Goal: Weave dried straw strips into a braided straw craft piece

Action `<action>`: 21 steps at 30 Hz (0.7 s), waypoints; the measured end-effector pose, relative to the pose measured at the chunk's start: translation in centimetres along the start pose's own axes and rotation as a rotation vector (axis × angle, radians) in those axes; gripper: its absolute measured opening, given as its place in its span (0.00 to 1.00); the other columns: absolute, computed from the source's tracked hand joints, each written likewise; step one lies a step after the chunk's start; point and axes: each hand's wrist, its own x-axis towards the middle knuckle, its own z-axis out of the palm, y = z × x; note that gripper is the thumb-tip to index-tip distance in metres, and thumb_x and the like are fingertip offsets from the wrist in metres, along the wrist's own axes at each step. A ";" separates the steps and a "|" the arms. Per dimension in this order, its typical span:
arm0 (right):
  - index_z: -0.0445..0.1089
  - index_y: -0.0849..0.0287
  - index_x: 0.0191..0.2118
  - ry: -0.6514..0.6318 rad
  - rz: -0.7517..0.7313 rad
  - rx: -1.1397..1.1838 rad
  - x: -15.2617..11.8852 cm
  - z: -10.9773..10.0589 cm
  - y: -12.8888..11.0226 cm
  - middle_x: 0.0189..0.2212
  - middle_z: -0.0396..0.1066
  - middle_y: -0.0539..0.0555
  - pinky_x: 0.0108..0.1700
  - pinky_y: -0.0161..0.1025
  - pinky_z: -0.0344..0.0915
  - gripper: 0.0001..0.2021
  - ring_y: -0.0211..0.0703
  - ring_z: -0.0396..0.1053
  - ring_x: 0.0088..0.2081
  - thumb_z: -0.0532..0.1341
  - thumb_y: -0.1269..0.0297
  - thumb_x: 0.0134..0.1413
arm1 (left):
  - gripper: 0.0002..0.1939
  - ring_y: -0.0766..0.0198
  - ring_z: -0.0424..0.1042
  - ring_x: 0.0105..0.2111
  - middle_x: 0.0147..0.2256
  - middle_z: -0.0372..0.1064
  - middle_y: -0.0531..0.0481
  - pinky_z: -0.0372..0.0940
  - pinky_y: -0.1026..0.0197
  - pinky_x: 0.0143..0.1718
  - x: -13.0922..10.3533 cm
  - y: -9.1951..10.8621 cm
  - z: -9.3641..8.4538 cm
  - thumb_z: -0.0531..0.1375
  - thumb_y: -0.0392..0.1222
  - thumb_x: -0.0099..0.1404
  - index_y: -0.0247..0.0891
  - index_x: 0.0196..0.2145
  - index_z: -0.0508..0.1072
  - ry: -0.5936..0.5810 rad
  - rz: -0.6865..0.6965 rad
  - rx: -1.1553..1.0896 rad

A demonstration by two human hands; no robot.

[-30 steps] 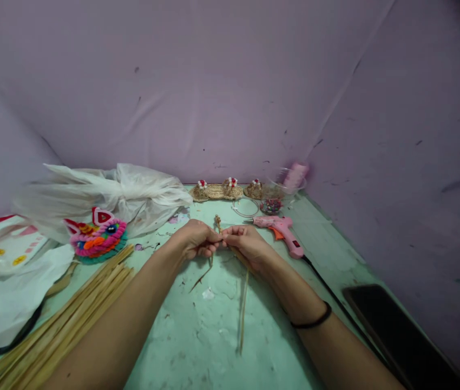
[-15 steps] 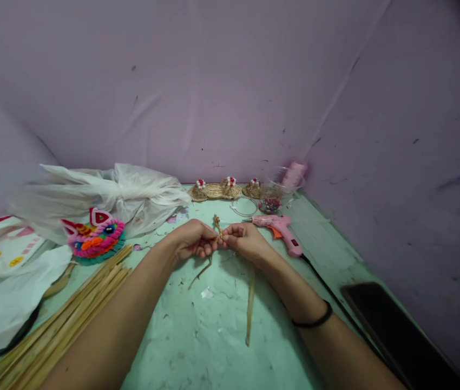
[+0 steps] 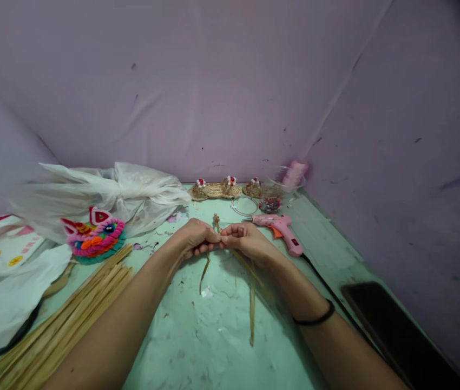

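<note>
At the middle of the green table (image 3: 197, 336), my left hand (image 3: 200, 237) and my right hand (image 3: 243, 239) meet, fingertips pinched together on a small braided piece of dried straw strips (image 3: 217, 221). Its knotted end sticks up just beyond my fingers. One thin strip (image 3: 204, 276) hangs below my left hand. From under my right hand, a longer flat strip (image 3: 251, 309) reaches toward me, with another slanting strip beside it. The exact crossing of strips between the fingertips is hidden.
A pink glue gun (image 3: 279, 230) lies right of my hands, near a dark phone (image 3: 396, 330). Woven pieces with beads (image 3: 216, 190), a wire ring (image 3: 244, 206) and a bead container (image 3: 270, 204) stand behind. Leftward are a straw bundle (image 3: 76, 314), colourful yarn mask (image 3: 98, 238) and plastic bag (image 3: 132, 189).
The strip under my left hand has swung to hang more upright. A slanting strip now shows below my right hand. My left fingers have closed in more over the braided piece.
</note>
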 end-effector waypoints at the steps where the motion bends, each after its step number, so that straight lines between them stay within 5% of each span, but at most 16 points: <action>1: 0.66 0.63 0.21 0.010 0.004 -0.013 0.0 0.0 0.0 0.16 0.66 0.48 0.23 0.30 0.54 0.05 0.32 0.60 0.19 0.62 0.70 0.30 | 0.05 0.75 0.50 0.09 0.10 0.56 0.57 0.42 0.70 0.09 0.0 0.0 0.1 0.59 0.37 0.41 0.31 0.18 0.70 0.020 -0.001 0.012; 14: 0.66 0.62 0.22 0.093 -0.084 -0.308 0.5 -0.1 0.8 0.16 0.63 0.47 0.21 0.30 0.50 0.04 0.31 0.56 0.19 0.60 0.70 0.31 | 0.06 0.75 0.47 0.09 0.08 0.52 0.58 0.41 0.69 0.09 -0.2 0.2 0.2 0.58 0.37 0.42 0.34 0.13 0.63 0.042 0.024 0.032; 21: 0.71 0.62 0.21 0.157 -0.030 -0.656 -0.6 -0.5 -1.4 0.15 0.65 0.49 0.20 0.32 0.49 0.06 0.34 0.56 0.19 0.60 0.65 0.36 | 0.06 0.75 0.46 0.08 0.07 0.51 0.58 0.39 0.68 0.08 -0.7 0.8 0.6 0.58 0.34 0.40 0.34 0.11 0.63 0.080 0.046 0.050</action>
